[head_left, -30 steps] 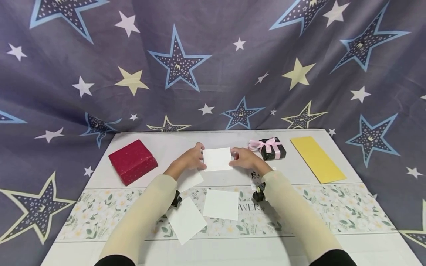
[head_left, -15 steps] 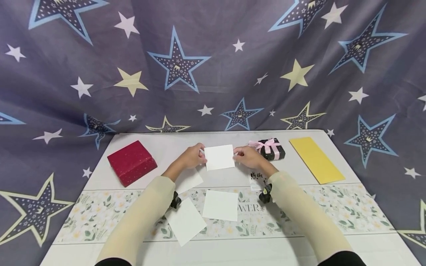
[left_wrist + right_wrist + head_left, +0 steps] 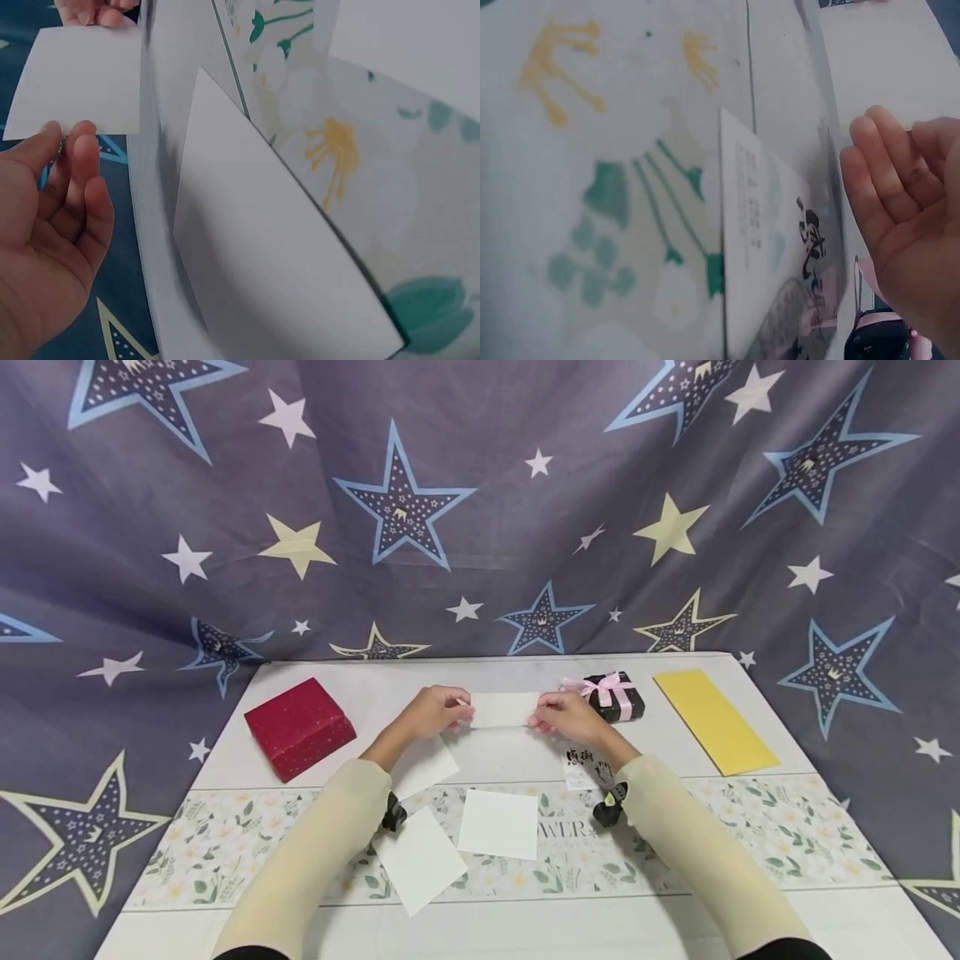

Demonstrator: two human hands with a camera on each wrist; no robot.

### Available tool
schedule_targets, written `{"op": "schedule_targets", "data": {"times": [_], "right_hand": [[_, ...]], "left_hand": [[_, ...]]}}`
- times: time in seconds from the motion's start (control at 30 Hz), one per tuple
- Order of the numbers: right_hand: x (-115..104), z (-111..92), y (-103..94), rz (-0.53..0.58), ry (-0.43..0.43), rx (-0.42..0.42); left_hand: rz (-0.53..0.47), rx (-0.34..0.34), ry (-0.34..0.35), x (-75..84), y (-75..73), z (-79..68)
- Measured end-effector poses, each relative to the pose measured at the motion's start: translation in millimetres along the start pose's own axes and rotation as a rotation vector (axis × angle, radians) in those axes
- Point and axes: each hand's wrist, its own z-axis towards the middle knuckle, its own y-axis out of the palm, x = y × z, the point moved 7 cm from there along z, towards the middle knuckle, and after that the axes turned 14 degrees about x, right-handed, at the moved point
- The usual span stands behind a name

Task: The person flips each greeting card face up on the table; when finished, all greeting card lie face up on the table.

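Note:
A white paper card (image 3: 504,710) is held up over the far middle of the table, tilted so that it looks narrow in the head view. My left hand (image 3: 437,710) pinches its left edge between thumb and fingers. At the opposite edge my right hand (image 3: 564,713) pinches it too. The left wrist view shows the card's plain face (image 3: 79,82) above the left fingertips (image 3: 82,127). Nearer to me lie more white cards: a square one (image 3: 498,824), a slanted one (image 3: 422,862), and one (image 3: 426,768) partly hidden by the left forearm.
A red box (image 3: 300,727) stands at the left. Behind the right hand is a black gift box (image 3: 618,697) with a pink ribbon. A yellow envelope (image 3: 716,721) lies farther right. A card with black lettering (image 3: 581,768) lies partly under the right wrist.
Both hands have moved slightly right with the card. It first came up facing me more fully, then tipped so that it now looks much narrower. The other things stay in place.

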Motion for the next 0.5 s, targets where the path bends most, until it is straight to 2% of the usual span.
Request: {"op": "schedule_targets", "data": {"times": [0.13, 0.23, 0.5], "right_hand": [[3, -3, -2.2, 0.14, 0.065, -0.03], [1, -4, -7.2, 0.165, 0.063, -0.019], [0, -9, -19.4, 0.022, -0.017, 0.012]], "left_hand": [[-0.065, -0.024, -0.036, 1.0, 2.1, -1.7], [-0.06, -0.037, -0.03, 3.5, 3.4, -2.3], [-0.048, -0.049, 0.024, 20.3, 7.6, -5.6]]}}
